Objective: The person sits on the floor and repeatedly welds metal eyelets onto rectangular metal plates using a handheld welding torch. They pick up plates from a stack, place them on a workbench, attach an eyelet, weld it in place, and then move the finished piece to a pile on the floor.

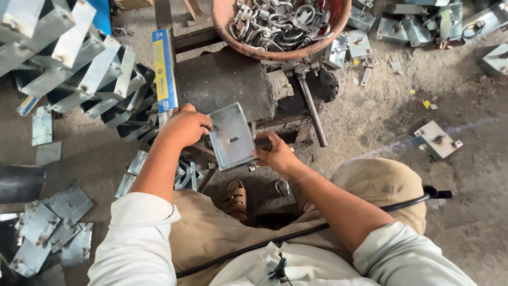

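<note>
Head view showed a grey metal tray [231,136] at frame centre, gripped between both hands: left hand [186,126] on its left edge, right hand [274,154] on its lower right corner.

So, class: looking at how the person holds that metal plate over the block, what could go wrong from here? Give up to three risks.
1. Both bare hands, left and right, pinch the plate by its thin edges; a slip might cut the fingers.
2. The plate is held tilted above a sandalled foot; if dropped, it may strike the toes.
3. Loose metal pieces and a shackle lie on the floor close by, so shifting the feet could mean stepping on one.
</note>
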